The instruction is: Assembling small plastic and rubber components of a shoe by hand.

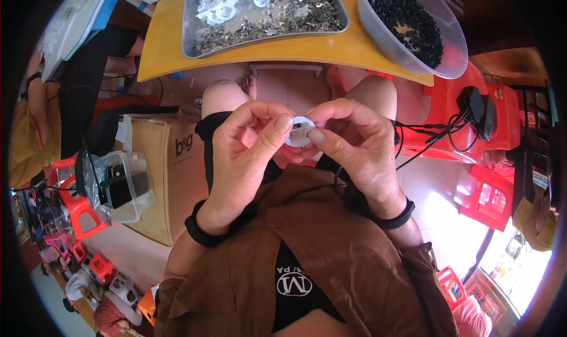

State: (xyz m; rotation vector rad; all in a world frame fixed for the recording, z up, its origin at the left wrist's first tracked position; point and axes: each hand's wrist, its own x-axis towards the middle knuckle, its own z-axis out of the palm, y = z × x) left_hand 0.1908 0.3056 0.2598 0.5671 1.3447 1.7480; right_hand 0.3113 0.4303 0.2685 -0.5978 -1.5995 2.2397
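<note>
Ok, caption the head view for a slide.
Left hand and right hand pinch a small round white disc before a yellow table bearing a rectangular metal tray.

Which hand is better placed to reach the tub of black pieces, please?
Probably the right hand: the tub stands on that side, nearer it than the left hand, though both hold the white disc.

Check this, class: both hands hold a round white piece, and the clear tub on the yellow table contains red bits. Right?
No: the head view shows black bits, not red, in the clear tub on the yellow table. The left hand and right hand do hold a round white piece.
</note>
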